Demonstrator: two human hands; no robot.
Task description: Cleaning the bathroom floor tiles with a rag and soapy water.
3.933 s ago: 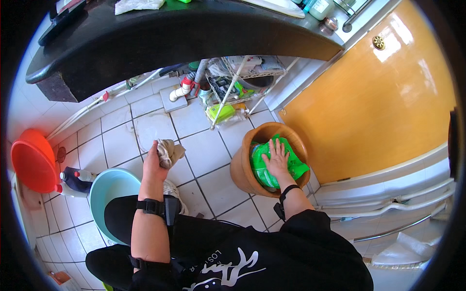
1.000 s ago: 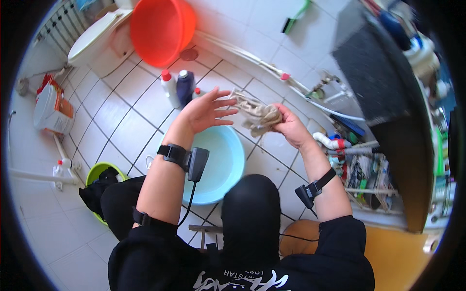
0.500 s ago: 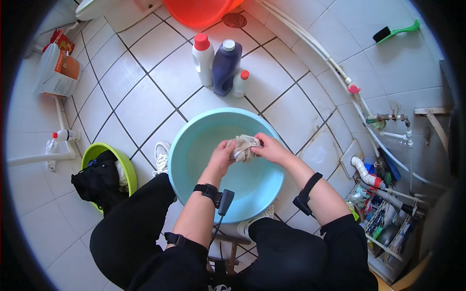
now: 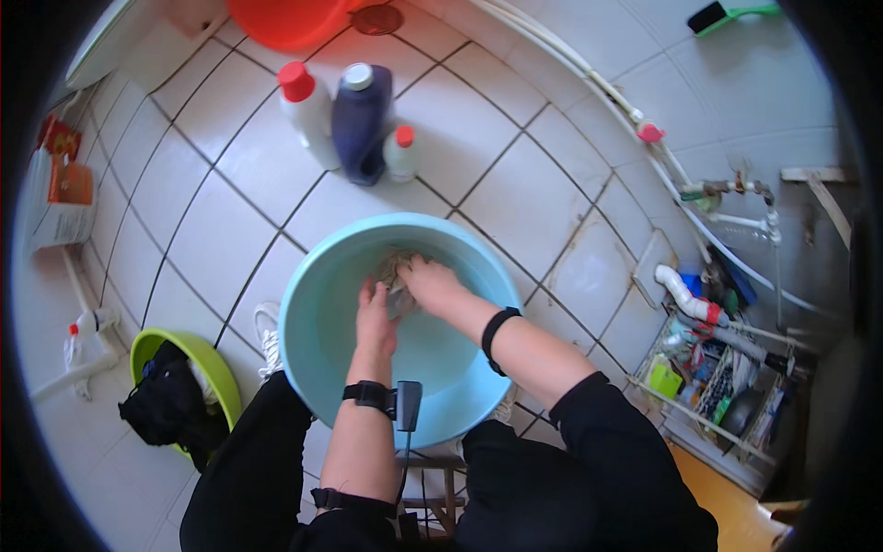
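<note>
In front of me stands a light blue basin [image 4: 301,317] with water in it. A crumpled, wet beige cloth [image 4: 394,267] lies low in the basin toward its far side. My right hand [image 4: 430,283] is closed on the cloth from the right, its fingertips partly hidden. Beside the cloth, on its left, my left hand [image 4: 374,320] has its fingers stretched out and apart. Part of the cloth lies between the two hands, looking pale under the water.
Beyond the basin stand a white bottle [image 4: 311,120], a dark purple bottle [image 4: 361,120] and a small bottle [image 4: 401,158]. A green tub [image 4: 221,377] with black clothing [image 4: 175,400] is at left. Pipes [image 4: 685,290] and a cluttered rack [image 4: 708,368] line the right wall.
Both hands have gone down into the basin with the cloth, toward its far side. My left hand has come off the cloth and spread its fingers. The whole view has shifted.
</note>
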